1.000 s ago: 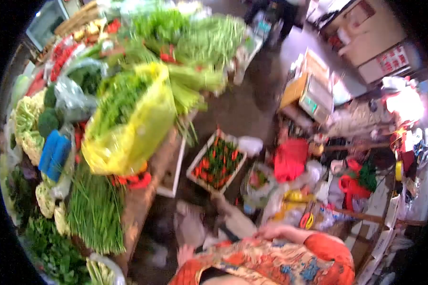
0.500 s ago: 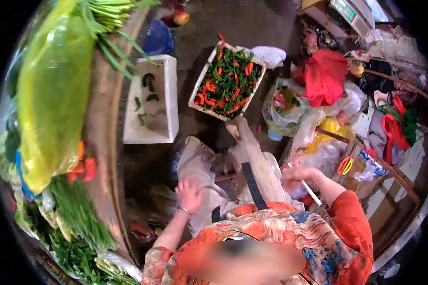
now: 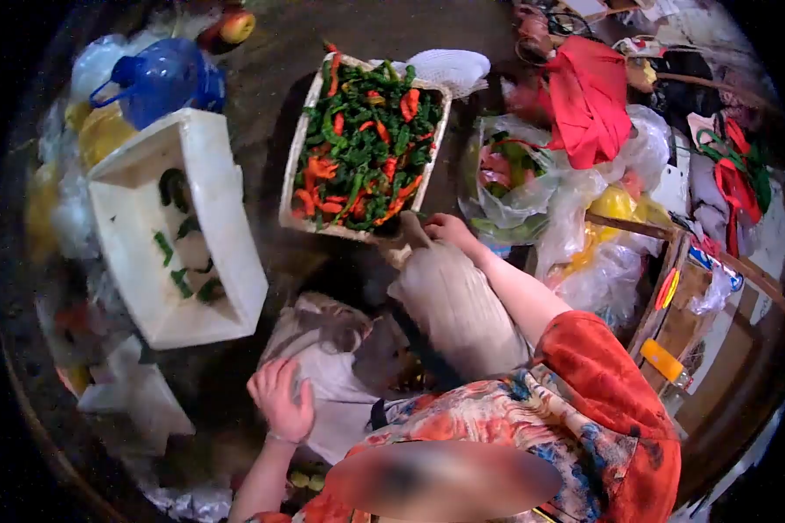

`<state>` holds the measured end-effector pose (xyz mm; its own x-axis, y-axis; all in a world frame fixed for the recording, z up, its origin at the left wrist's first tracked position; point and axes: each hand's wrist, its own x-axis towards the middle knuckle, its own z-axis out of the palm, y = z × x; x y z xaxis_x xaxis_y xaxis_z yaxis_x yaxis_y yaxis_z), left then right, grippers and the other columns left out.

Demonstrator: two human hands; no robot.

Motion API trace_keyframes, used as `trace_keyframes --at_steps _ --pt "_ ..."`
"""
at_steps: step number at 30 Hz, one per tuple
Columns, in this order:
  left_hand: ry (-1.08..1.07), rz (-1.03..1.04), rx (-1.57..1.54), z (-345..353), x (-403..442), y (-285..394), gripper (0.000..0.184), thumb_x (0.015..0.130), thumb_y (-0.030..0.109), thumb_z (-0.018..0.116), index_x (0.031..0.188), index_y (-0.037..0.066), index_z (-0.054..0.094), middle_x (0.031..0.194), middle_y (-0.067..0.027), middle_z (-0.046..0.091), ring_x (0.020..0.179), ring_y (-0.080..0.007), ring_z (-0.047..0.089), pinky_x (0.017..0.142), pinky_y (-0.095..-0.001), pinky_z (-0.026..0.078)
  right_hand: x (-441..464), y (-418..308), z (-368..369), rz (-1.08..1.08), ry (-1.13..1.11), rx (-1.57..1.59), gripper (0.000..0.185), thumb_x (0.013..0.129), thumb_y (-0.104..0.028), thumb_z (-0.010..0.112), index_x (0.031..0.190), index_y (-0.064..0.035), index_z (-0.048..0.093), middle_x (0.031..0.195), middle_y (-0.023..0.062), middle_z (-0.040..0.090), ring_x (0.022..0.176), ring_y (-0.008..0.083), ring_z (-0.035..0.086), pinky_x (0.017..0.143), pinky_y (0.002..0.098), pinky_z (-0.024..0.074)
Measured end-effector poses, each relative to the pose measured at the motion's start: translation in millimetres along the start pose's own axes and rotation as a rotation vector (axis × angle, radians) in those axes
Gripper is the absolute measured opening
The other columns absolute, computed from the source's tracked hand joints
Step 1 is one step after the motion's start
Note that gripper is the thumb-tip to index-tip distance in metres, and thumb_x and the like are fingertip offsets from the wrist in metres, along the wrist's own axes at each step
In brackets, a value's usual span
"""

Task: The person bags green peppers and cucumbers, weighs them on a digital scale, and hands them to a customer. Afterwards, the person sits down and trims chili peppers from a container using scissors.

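Observation:
My left hand [image 3: 281, 403] rests with fingers apart on my left trouser leg [image 3: 327, 418]. Farther forward, my right hand [image 3: 452, 234] is by my right trouser leg [image 3: 467, 296], near the near corner of a white foam box [image 3: 290, 187]. Its fingers are bent together, and what they grip, if anything, is hidden. Green and red chili peppers [image 3: 371, 148] fill that box. To the left, a second white foam box [image 3: 246, 288] stands tilted in view, with a few green peppers [image 3: 173, 189] on its bottom.
A blue plastic jug [image 3: 161, 83] stands behind the left box. Beyond the pepper box lie a white cloth [image 3: 449, 70] and an apple [image 3: 236, 27]. Clear plastic bags [image 3: 506, 187], a red bag [image 3: 587, 100], and a wooden crate [image 3: 663, 296] with scissors [image 3: 667, 288] crowd the right.
My right hand has moved forward from beside the crate to the pepper box's near corner. The white stick near it is out of sight. The view has shifted, losing the leafy vegetables at left.

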<state>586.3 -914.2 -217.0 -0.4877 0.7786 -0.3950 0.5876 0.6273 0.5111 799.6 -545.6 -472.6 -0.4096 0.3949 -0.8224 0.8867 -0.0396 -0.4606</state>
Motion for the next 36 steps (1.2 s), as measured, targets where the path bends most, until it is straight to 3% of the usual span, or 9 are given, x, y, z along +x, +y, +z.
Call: trace_keyframes --at_steps 9,11,13,20,26,27,29,31,36 --pt "0.253 0.113 0.236 34 7 3 0.036 0.079 0.021 0.059 0.11 0.002 0.057 0.114 -0.0136 0.057 0.112 -0.0331 0.049 0.098 -0.0464 0.031 46 -12 1 -0.195 0.047 0.045 0.038 0.079 -0.037 0.063 0.093 -0.0015 0.07 0.096 0.0201 0.067 0.085 0.0355 0.065 0.075 0.0429 0.0491" --pt "0.313 0.113 0.288 43 -5 17 0.033 0.08 0.019 0.059 0.109 0.002 0.057 0.114 -0.0137 0.057 0.112 -0.0327 0.049 0.099 -0.0452 0.031 -2 -14 -19 -0.22 0.207 0.083 0.034 0.077 -0.028 0.062 0.098 -0.002 0.068 0.097 0.019 0.067 0.09 0.036 0.063 0.078 0.0419 0.0489" --pt "0.365 0.155 0.328 53 -11 30 0.031 0.08 0.018 0.059 0.107 0.003 0.058 0.114 -0.0134 0.058 0.112 -0.0325 0.049 0.099 -0.0447 0.031 -33 0 -37 -0.387 0.343 0.05 0.025 0.079 -0.023 0.063 0.094 -0.0042 0.068 0.089 0.0145 0.069 0.085 0.0258 0.066 0.076 0.0356 0.0504" --pt "0.488 0.163 0.47 69 -25 25 0.024 0.082 0.018 0.06 0.102 0.005 0.06 0.115 -0.0115 0.058 0.113 -0.0304 0.05 0.1 -0.0432 0.032 -243 23 -165 -0.851 1.131 -0.047 0.021 0.079 -0.005 0.055 0.098 -0.0027 0.063 0.095 0.0178 0.062 0.092 0.0334 0.058 0.083 0.0417 0.0469" --pt "0.522 0.125 0.549 60 -36 60 0.02 0.082 0.022 0.06 0.096 0.008 0.062 0.107 -0.0094 0.06 0.11 -0.0275 0.051 0.099 -0.0428 0.035 -326 163 -321 -0.495 1.728 -0.383 0.033 0.077 -0.012 0.051 0.106 0.0005 0.064 0.101 0.0218 0.064 0.1 0.0365 0.059 0.087 0.0441 0.0467" --pt "0.54 0.121 0.577 58 -40 66 0.02 0.082 0.023 0.061 0.096 0.008 0.062 0.106 -0.0086 0.06 0.111 -0.0264 0.051 0.099 -0.0422 0.035 -362 144 -310 -0.166 1.664 -0.442 0.04 0.078 -0.022 0.057 0.112 0.0 0.061 0.108 0.0227 0.063 0.103 0.0371 0.058 0.088 0.0457 0.0466" --pt "0.558 0.149 0.61 54 -48 75 0.02 0.082 0.024 0.061 0.096 0.009 0.063 0.105 -0.0072 0.06 0.111 -0.0252 0.051 0.099 -0.0439 0.035 -350 188 -332 0.089 1.58 -0.447 0.055 0.082 -0.04 0.061 0.124 -0.0059 0.054 0.114 0.0212 0.061 0.106 0.0382 0.058 0.089 0.0489 0.0458" --pt "0.574 0.144 0.597 56 -60 81 0.02 0.082 0.022 0.062 0.098 0.01 0.064 0.11 -0.0065 0.06 0.116 -0.0258 0.049 0.103 -0.0462 0.029 -362 174 -322 0.261 1.461 -0.308 0.056 0.082 -0.042 0.062 0.125 -0.0076 0.054 0.116 0.021 0.061 0.107 0.0383 0.057 0.089 0.0488 0.0457" --pt "0.645 0.177 0.57 66 -68 68 0.018 0.082 0.021 0.062 0.096 0.011 0.065 0.108 -0.0047 0.061 0.115 -0.0255 0.049 0.103 -0.0488 0.027 -349 215 -350 0.009 1.359 -0.465 0.055 0.075 -0.031 0.066 0.119 -0.0006 0.054 0.106 0.0252 0.063 0.099 0.0389 0.061 0.086 0.044 0.0464"
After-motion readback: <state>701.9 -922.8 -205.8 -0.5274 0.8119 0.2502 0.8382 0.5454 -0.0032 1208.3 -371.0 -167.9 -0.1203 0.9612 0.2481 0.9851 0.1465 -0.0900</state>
